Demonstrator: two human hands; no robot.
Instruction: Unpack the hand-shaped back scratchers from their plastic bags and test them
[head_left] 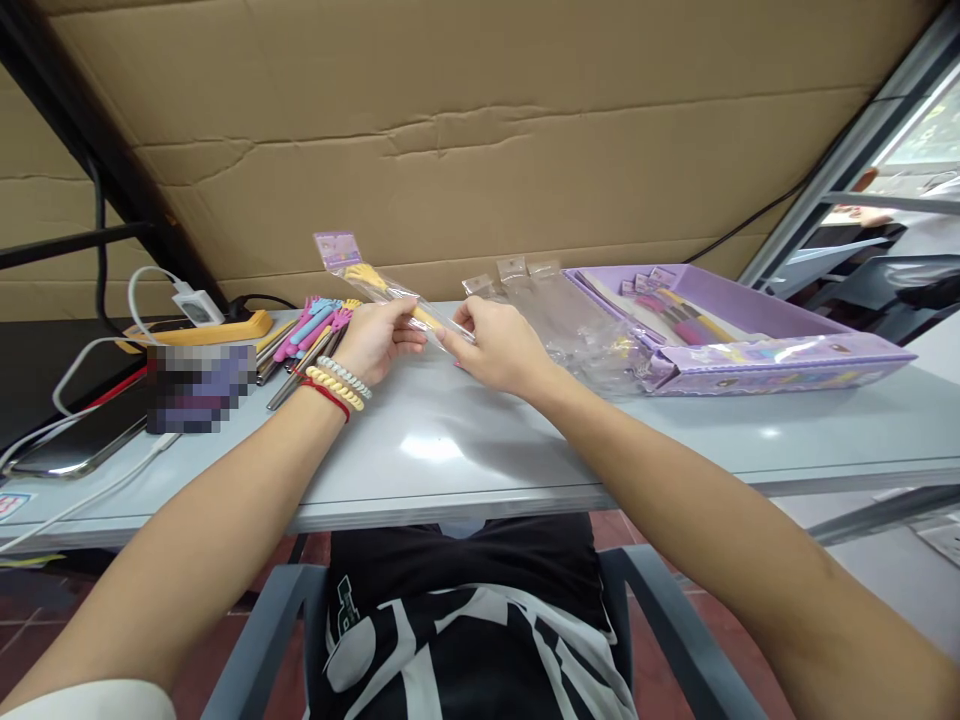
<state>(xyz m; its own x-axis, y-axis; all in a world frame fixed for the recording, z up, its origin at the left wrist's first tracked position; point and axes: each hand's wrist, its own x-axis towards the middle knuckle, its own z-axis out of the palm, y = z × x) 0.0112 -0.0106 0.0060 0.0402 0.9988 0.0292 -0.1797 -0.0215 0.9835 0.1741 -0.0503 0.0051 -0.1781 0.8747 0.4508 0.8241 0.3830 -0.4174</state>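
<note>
Both hands hold a clear plastic bag with a yellow hand-shaped back scratcher [365, 275] inside, its purple header card [337, 249] pointing up and to the left. My left hand [375, 342] grips the bag about its middle, the thumb along it. At the bag's lower right end, my right hand [499, 343] pinches it between thumb and fingers. Loose back scratchers [315, 325] in pink, blue and yellow with metal rods lie in a pile just left of my left hand. Right of my right hand are several clear plastic bags [551, 305], overlapping.
A purple display box [787, 358] at the right holds several bagged back scratchers [686, 315]. On the left lie a yellow power strip [255, 325] with a white charger [198, 302], a phone [82, 440] and cables. A cardboard sheet [480, 130] stands behind the table [450, 455].
</note>
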